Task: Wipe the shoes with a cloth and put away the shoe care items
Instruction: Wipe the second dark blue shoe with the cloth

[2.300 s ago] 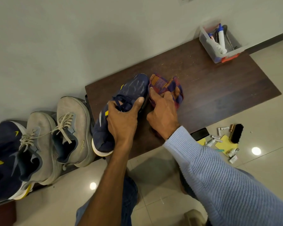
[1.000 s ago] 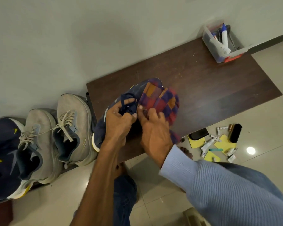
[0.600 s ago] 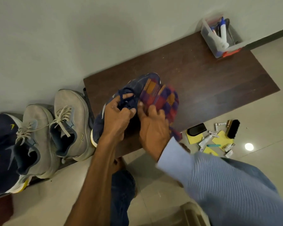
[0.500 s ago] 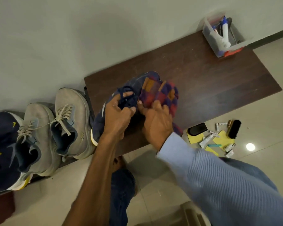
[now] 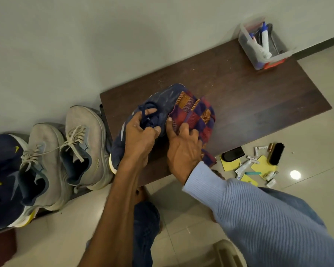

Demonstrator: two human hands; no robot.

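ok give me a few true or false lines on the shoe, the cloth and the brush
The left hand grips the navy shoe at its laces. True.
The checked cloth lies folded and untouched. False: the right hand holds it against the shoe.
The clear container stands at the dark table's far right corner. True.
The black brush is inside the clear container. False: it lies on the floor.

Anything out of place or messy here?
Yes: a brush, small tubes and yellow pads lie scattered on the floor beside the bench, not in the clear bin on its far corner. Grey shoes look tangled by their laces.
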